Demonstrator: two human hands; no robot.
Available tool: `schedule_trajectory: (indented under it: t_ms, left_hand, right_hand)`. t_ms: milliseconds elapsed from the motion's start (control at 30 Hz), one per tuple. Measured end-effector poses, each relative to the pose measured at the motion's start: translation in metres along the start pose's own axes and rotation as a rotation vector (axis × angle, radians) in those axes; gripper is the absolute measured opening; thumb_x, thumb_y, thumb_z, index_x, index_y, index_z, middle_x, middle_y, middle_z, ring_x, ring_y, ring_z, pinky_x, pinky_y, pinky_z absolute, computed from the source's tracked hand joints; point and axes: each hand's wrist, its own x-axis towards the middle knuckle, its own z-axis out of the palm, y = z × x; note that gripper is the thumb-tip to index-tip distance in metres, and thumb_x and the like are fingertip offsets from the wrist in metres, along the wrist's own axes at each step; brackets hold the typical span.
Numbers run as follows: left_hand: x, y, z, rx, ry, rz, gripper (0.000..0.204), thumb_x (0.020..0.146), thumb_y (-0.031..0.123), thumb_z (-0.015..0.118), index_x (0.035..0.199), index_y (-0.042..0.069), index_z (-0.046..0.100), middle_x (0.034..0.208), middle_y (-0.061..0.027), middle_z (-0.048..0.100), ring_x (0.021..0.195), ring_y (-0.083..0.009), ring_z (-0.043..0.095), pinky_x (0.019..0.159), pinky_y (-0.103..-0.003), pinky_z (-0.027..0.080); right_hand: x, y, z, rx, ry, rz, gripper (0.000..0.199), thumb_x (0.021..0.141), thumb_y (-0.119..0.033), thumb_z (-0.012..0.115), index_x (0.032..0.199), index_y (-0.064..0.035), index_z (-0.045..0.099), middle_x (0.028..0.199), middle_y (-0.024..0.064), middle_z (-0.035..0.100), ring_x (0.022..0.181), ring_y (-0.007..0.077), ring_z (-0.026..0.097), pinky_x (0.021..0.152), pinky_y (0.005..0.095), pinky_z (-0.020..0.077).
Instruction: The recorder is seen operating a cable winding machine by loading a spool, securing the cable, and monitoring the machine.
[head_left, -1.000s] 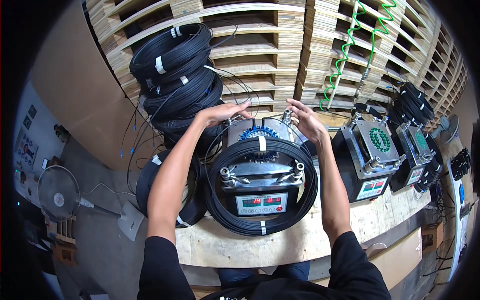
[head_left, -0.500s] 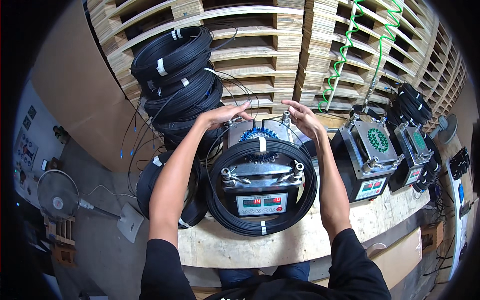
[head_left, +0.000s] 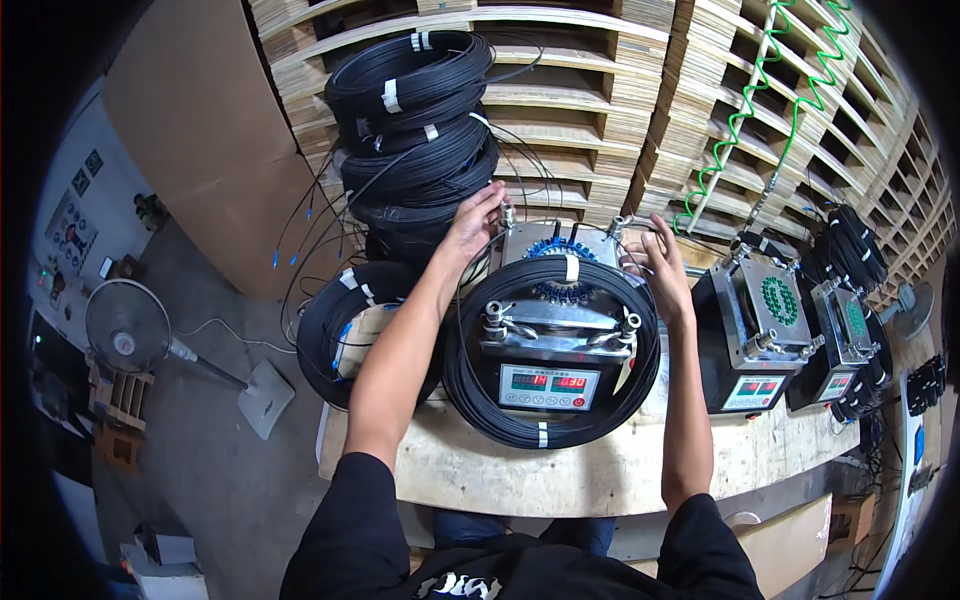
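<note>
A polishing-type machine [head_left: 560, 340] with a metal top plate, blue connectors [head_left: 562, 247] set in a ring and a lit red display stands before me. A coil of black cable [head_left: 543, 434], bound with white tape, hangs around its front. My left hand [head_left: 474, 228] is at the machine's far left corner, fingers stretched out beside a metal knob [head_left: 507, 214]; whether it touches the knob I cannot tell. At the far right corner, my right hand [head_left: 660, 268] has its fingers apart near another knob [head_left: 617, 227] and the coil's edge. Neither hand visibly holds anything.
Stacked black cable coils [head_left: 410, 130] rise at the back left, with another coil [head_left: 325, 350] below. Two similar machines with green connectors [head_left: 778, 301] stand to the right. Wooden pallets [head_left: 560, 80] line the back. A fan [head_left: 127, 325] stands on the floor at left.
My hands have moved apart and outward, from over the machine's back edge to its far corners. The whole view has shifted, putting the machine further right.
</note>
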Motion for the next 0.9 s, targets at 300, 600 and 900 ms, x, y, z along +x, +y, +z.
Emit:
schedule_trajectory:
  t_ms: [300, 600, 900]
  left_hand:
    - [-0.011, -0.011, 0.007, 0.14, 0.25, 0.11, 0.028, 0.097, 0.021, 0.069, 0.119, 0.005, 0.063, 0.097, -0.0028, 0.068, 0.088, -0.0144, 0.066, 0.08, -0.032, 0.055]
    - [-0.025, -0.002, -0.002, -0.022, 0.112, 0.078, 0.029, 0.099, 0.018, 0.065, 0.124, 0.004, 0.06, 0.11, -0.0115, 0.07, 0.099, -0.0174, 0.068, 0.087, -0.029, 0.053]
    - [-0.015, 0.008, 0.001, 0.224, 0.171, 0.016, 0.041, 0.096, 0.011, 0.069, 0.133, 0.003, 0.052, 0.11, -0.0154, 0.07, 0.095, -0.0173, 0.068, 0.081, -0.027, 0.055]
  right_hand:
    - [-0.033, -0.004, 0.009, -0.087, -0.02, -0.057, 0.049, 0.103, -0.016, 0.057, 0.149, -0.0084, 0.041, 0.113, 0.0149, 0.065, 0.103, 0.0191, 0.067, 0.088, 0.0281, 0.0543]
    - [-0.023, 0.017, 0.002, -0.157, -0.042, -0.11, 0.036, 0.103, -0.01, 0.055, 0.137, -0.0006, 0.054, 0.117, 0.0163, 0.068, 0.109, 0.0197, 0.067, 0.096, 0.0292, 0.0512]
    - [-0.022, 0.022, -0.005, -0.178, -0.059, -0.153, 0.032, 0.103, -0.007, 0.053, 0.132, 0.0046, 0.057, 0.116, 0.015, 0.068, 0.108, 0.0195, 0.068, 0.094, 0.028, 0.0519]
